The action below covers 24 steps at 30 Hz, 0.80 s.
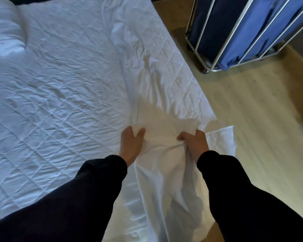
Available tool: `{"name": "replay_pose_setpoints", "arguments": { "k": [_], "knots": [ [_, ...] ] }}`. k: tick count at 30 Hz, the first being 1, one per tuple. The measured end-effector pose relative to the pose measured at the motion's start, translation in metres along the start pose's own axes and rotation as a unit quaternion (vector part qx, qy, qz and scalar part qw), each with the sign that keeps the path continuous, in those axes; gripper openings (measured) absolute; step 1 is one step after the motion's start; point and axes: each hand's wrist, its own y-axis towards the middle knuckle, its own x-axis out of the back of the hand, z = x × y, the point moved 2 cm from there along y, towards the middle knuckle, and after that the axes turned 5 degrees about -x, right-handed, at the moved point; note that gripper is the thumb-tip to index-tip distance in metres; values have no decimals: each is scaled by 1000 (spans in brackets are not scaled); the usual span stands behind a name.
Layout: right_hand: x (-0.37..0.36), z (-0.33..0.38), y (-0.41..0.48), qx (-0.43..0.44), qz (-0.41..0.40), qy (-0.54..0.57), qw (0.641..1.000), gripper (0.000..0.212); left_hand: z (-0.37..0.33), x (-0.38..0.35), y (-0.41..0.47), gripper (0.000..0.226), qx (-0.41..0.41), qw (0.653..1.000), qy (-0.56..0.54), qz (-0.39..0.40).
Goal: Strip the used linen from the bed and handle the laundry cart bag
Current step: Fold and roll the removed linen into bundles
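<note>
Both hands, left hand [130,147] and right hand [193,144], grip white sheet [161,130] on bed [51,84].

Bed [63,70]: its creased, quilted white cover [42,119] is exposed over most of the top. In front of you, a loose white sheet [152,95] lies bunched along the bed's right edge. Rolled white bedding [5,32] sits at the bed's far-left corner. The pale wood floor [252,105] right of the bed carries the laundry cart [243,35].

No legible text, label, brand, number or sign appears anywhere in view: the white sheet [164,126], the quilted mattress cover [59,84] and the blue laundry cart bag [234,32] all carry no readable markings.
</note>
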Motion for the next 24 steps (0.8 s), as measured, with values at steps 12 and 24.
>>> {"name": "replay_pose_setpoints", "arguments": {
  "k": [12,24],
  "knots": [
    [2,229,-8,180,87,46,979,5,-214,57,72,8,-92,985,-111,-94],
    [16,205,30,120,109,-11,987,10,-168,39,49,78,-40,996,-81,-5]
  ]
}}
